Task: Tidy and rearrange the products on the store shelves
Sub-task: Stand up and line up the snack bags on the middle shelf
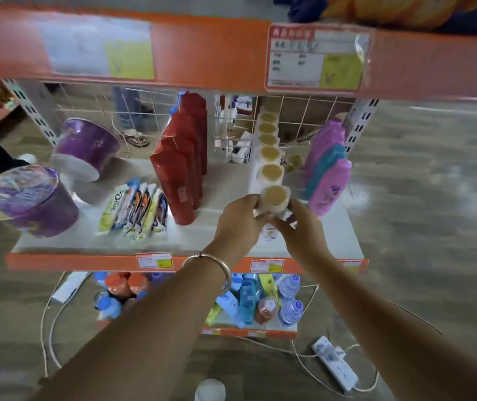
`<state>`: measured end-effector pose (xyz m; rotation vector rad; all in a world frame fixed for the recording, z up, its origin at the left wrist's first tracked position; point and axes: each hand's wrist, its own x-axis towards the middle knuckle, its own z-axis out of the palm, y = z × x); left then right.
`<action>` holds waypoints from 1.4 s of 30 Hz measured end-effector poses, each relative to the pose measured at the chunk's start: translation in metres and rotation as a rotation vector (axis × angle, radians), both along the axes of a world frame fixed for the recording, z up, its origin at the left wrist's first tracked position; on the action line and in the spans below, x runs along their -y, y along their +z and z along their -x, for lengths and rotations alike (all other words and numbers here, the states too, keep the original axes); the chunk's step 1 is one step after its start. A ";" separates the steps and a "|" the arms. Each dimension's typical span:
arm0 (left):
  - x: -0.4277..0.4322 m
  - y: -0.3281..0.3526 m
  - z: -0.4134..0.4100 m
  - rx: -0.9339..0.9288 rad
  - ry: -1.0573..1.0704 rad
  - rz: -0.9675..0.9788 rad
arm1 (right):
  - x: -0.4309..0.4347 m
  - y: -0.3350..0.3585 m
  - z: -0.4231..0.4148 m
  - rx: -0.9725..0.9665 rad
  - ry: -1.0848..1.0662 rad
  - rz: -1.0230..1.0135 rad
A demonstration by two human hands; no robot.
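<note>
Left grip (240, 224) and right grip (301, 231) both curl round a tan-capped white bottle (275, 196), the nearest of a row of like bottles (269, 153) running away beyond the grips. Left of them stand red packs (183, 163), farther left sachets (136, 209); just right, pink bottles (330, 186) lean on the shelf (87, 260)

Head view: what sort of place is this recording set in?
Probably a shop, or a mock-up of one: orange-edged shelves carry price tags, and goods stand in rows, such as red packs and tan-capped bottles, the front bottle gripped by left hand and right hand. Bottled drinks fill the lower shelf.
</note>
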<state>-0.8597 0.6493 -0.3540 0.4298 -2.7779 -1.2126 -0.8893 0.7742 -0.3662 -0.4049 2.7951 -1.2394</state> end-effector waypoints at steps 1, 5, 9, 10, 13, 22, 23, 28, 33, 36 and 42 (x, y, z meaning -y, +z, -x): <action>0.000 -0.001 0.002 -0.005 0.006 -0.001 | 0.001 -0.001 0.001 0.001 -0.011 0.030; 0.002 0.000 0.009 -0.015 0.017 -0.015 | 0.005 -0.001 0.007 0.032 -0.020 0.108; 0.007 -0.001 0.008 -0.033 0.001 0.042 | 0.009 -0.003 0.009 0.046 -0.004 0.124; 0.008 -0.001 0.007 -0.034 0.000 0.052 | 0.010 -0.003 0.008 0.051 -0.005 0.123; 0.012 0.000 0.006 -0.030 0.003 0.052 | 0.012 -0.002 0.006 0.059 0.003 0.118; 0.008 0.000 -0.004 -0.020 -0.002 0.038 | 0.014 -0.004 0.001 0.081 -0.039 0.037; 0.008 0.000 -0.006 -0.009 -0.010 0.037 | 0.014 -0.003 0.001 0.086 -0.046 0.038; 0.010 -0.005 -0.026 0.087 -0.032 0.001 | 0.011 -0.001 -0.003 0.120 -0.038 0.030; 0.033 -0.010 -0.060 0.237 -0.029 0.028 | 0.002 -0.023 -0.020 0.282 -0.110 -0.142; 0.061 -0.014 -0.085 0.260 0.054 0.034 | 0.001 -0.039 -0.034 0.382 -0.201 -0.147; 0.130 -0.029 -0.132 0.398 0.292 0.090 | 0.032 -0.062 -0.067 0.412 -0.127 -0.248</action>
